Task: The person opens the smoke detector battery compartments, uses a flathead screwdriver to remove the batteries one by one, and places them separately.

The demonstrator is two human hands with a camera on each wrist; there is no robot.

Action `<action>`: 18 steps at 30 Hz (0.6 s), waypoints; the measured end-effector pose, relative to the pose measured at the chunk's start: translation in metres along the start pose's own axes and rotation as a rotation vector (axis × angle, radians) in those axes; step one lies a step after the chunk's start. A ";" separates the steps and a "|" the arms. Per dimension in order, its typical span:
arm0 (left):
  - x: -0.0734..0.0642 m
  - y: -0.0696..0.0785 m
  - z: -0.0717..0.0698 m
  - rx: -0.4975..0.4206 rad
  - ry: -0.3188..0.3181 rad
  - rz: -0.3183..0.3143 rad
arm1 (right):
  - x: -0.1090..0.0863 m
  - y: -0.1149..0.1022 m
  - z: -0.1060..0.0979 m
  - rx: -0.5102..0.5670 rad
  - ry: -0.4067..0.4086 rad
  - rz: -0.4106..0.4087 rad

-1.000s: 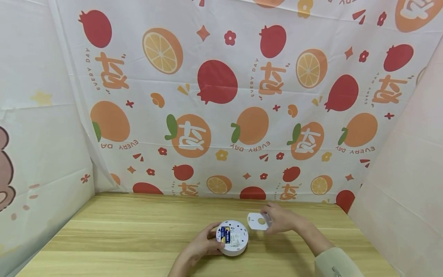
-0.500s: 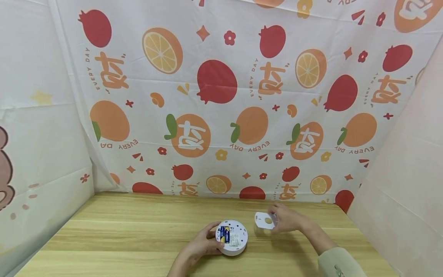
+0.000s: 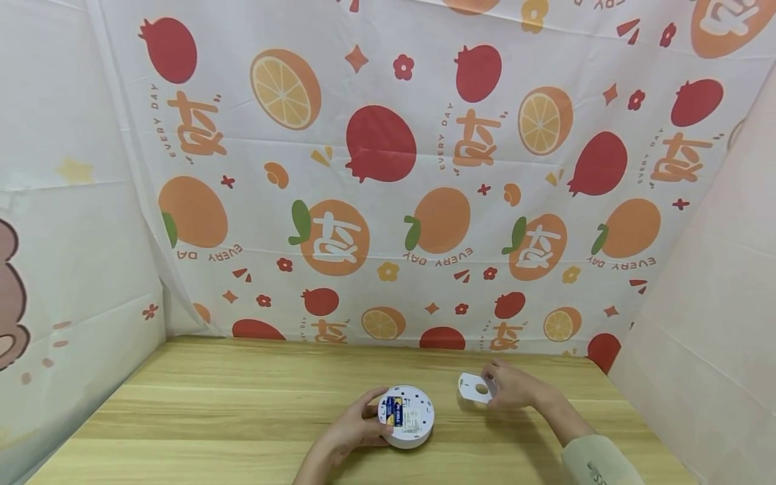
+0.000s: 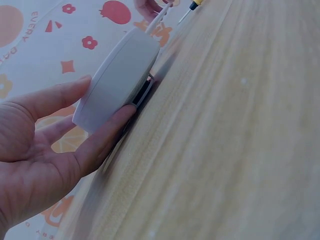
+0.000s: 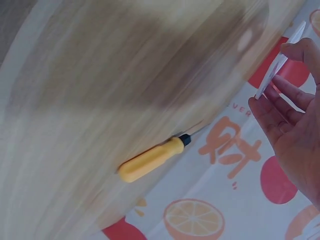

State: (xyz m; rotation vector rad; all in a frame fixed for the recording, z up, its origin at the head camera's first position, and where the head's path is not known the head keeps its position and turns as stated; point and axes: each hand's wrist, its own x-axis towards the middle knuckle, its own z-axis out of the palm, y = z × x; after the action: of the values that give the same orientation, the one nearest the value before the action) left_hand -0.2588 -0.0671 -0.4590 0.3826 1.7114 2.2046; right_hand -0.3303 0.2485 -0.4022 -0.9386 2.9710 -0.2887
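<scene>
My left hand (image 3: pixel 356 426) grips the left side of a round white smoke alarm (image 3: pixel 417 419), its back turned up on the table. Blue and yellow batteries (image 3: pixel 394 411) and a printed label show on that back. In the left wrist view, the thumb and fingers span the alarm's rim (image 4: pixel 117 75), which is tilted near the wood. To the right, my right hand (image 3: pixel 514 388) pinches a thin white mounting plate (image 3: pixel 470 389) with a round hole, held above the table. The right wrist view shows this plate (image 5: pixel 280 62) edge-on between thumb and fingertips.
A screwdriver (image 5: pixel 152 160) with a yellow handle lies on the wooden table (image 3: pixel 242 411) near its back edge, below the right hand in the right wrist view. A fruit-print cloth (image 3: pixel 388 269) hangs behind the table, with pale cloth at both sides.
My right hand has moved to the right with the mounting plate, away from the smoke alarm. The left hand and the alarm have stayed in place.
</scene>
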 end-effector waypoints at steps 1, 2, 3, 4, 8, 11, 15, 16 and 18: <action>0.000 0.000 0.000 -0.001 0.000 -0.001 | -0.001 0.001 0.001 0.000 0.004 0.000; 0.000 0.000 0.000 -0.003 0.000 -0.003 | -0.001 0.003 0.001 0.000 0.005 0.003; 0.000 0.000 0.000 -0.005 -0.001 -0.003 | -0.002 0.004 0.002 0.001 0.009 0.002; 0.000 0.000 0.000 -0.006 -0.001 -0.004 | -0.002 0.005 0.003 0.003 0.012 0.003; 0.000 0.000 0.000 -0.007 0.001 -0.009 | -0.004 0.007 0.004 0.002 0.017 0.019; 0.000 0.000 0.000 -0.004 0.002 -0.012 | -0.005 0.009 0.005 0.004 0.012 0.040; 0.001 0.000 0.000 0.001 0.003 -0.011 | -0.007 0.012 0.007 0.004 0.012 0.052; 0.001 -0.001 0.000 0.001 0.002 -0.009 | -0.007 0.013 0.007 0.002 0.012 0.055; 0.001 -0.001 -0.001 0.002 0.002 -0.007 | -0.008 0.016 0.009 -0.001 0.015 0.053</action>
State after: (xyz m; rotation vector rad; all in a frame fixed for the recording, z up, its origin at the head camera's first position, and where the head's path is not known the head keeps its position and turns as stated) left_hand -0.2597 -0.0674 -0.4597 0.3752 1.7135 2.1992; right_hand -0.3324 0.2641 -0.4139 -0.8600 3.0041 -0.2949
